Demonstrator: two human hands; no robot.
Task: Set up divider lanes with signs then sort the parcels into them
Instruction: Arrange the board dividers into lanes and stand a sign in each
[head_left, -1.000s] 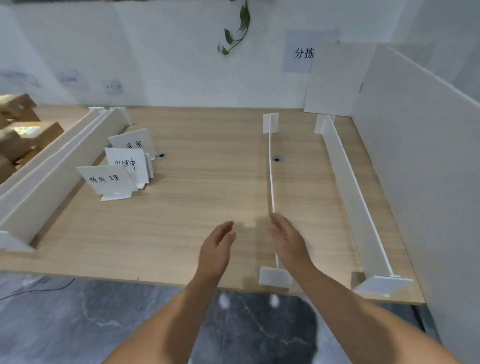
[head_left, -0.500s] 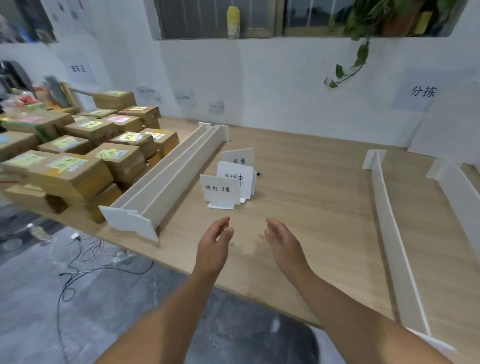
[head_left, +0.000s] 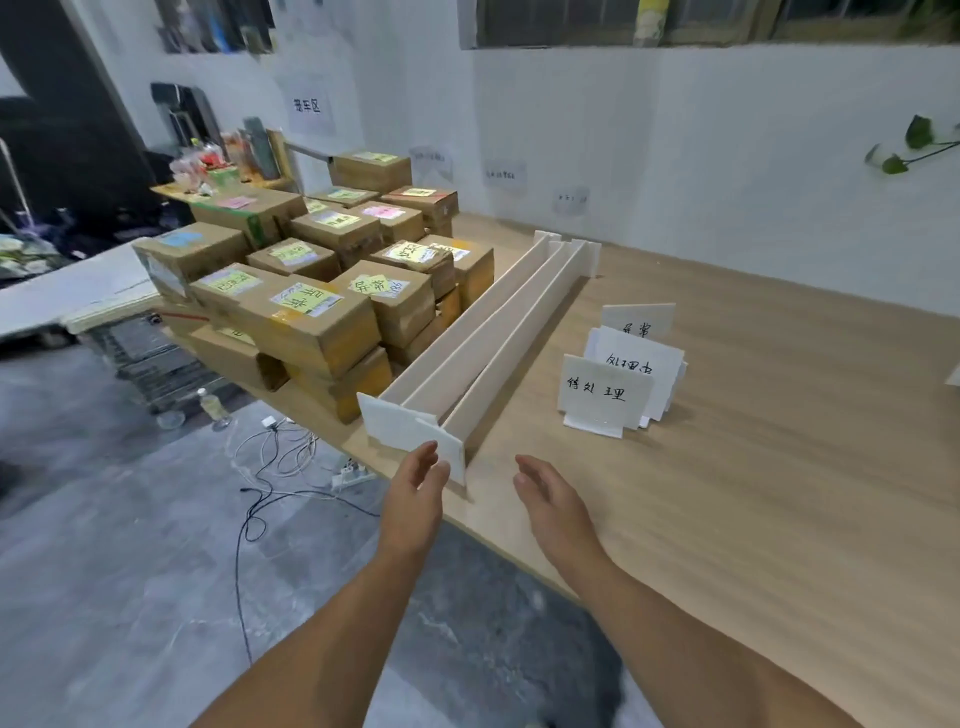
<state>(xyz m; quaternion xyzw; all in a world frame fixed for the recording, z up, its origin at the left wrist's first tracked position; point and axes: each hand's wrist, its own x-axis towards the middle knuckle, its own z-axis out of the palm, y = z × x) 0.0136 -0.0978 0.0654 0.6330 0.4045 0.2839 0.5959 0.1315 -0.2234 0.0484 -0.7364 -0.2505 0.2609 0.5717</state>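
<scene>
Hands are extended over the near edge of the light wooden table, with the palms turned toward each other. The left hand is spread loosely, with its fingers nearly straight and nothing gripped. Its fingertips are seen directly in front of the white end plate, and contact with it cannot be determined. The right hand is likewise spread and relaxed, with nothing held, and is positioned just beside the near end of the long white foam-board dividers. These dividers are laid side by side as one bundle running from the near table edge toward the far wall. The brown cardboard parcels, marked with yellow, pink and blue labels, are stacked in layers to the left of the bundle, and the nearest ones are set just beside it. Three small white sign cards with black handwritten characters are stood upright in a tight cluster, one behind another. They are located to the right of the dividers and apart from them. Below the table edge, black and white cables and a white power strip are laid on the grey floor, and a clear plastic bottle is stood near them.
</scene>
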